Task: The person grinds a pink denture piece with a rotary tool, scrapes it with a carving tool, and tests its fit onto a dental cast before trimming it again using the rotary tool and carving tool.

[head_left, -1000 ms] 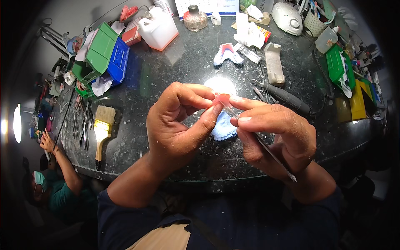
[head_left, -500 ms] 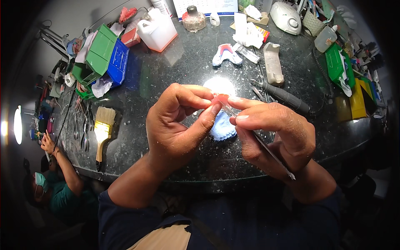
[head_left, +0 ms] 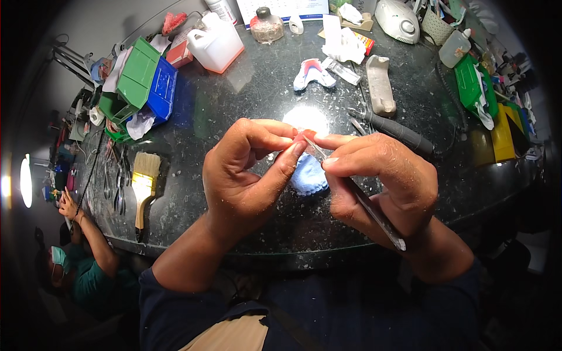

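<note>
Between the thumb and fingertips of my left hand (head_left: 237, 172) is a small pink, wax-like dental piece (head_left: 309, 134), largely covered by the fingers. My right hand (head_left: 395, 178) grips a slim metal carving tool (head_left: 374, 215) like a pen. The tool's tip meets the pink piece, and its flat rear end points down toward my right wrist. Fine pale shavings cling to both hands. Below them, a light blue dental cast (head_left: 308, 178) lies on the dark bench (head_left: 263, 219), partly hidden by my fingers.
Farther off sits another cast with pink on it (head_left: 314, 75), near a beige block (head_left: 381, 85) and a grey handpiece (head_left: 401, 131). A brush (head_left: 144, 184) and pliers (head_left: 120, 181) lie left. Bins (head_left: 140, 76) and a jug (head_left: 215, 44) stand behind. A co-worker (head_left: 88, 257) sits far left.
The carving tool has turned in my right hand, showing its broad flat end, which has shifted slightly left. My left hand keeps its hold on the pink piece. The view has shifted slightly.
</note>
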Tool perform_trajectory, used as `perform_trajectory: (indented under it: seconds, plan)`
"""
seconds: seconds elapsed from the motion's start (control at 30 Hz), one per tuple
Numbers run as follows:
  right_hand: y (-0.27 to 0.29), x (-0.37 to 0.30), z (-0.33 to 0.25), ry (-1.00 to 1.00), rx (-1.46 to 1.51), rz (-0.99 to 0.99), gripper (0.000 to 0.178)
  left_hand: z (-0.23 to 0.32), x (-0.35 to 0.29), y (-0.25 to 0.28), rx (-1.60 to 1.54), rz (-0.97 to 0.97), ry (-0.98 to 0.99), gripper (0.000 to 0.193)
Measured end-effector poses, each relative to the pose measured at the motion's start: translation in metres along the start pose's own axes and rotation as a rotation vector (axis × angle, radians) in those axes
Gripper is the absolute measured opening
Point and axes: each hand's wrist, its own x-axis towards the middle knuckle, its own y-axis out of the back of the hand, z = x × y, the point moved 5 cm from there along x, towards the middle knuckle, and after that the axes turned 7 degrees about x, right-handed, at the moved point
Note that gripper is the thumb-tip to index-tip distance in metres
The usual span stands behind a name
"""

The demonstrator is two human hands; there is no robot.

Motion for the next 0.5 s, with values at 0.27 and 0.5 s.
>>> perform_trajectory:
  seconds: [0.27,0.5]
  plan:
    - [0.0002,-0.0007,0.0020,0.002,-0.011,0.023,0.024,0.0035,0.0017,-0.0007,0.072,-0.023,-0.033,0.015]
    - [0.0001,-0.0005,0.0012,-0.001,-0.037,0.022,0.026,0.0007,0.0009,-0.0023,0.059,-0.017,-0.006,0.015]
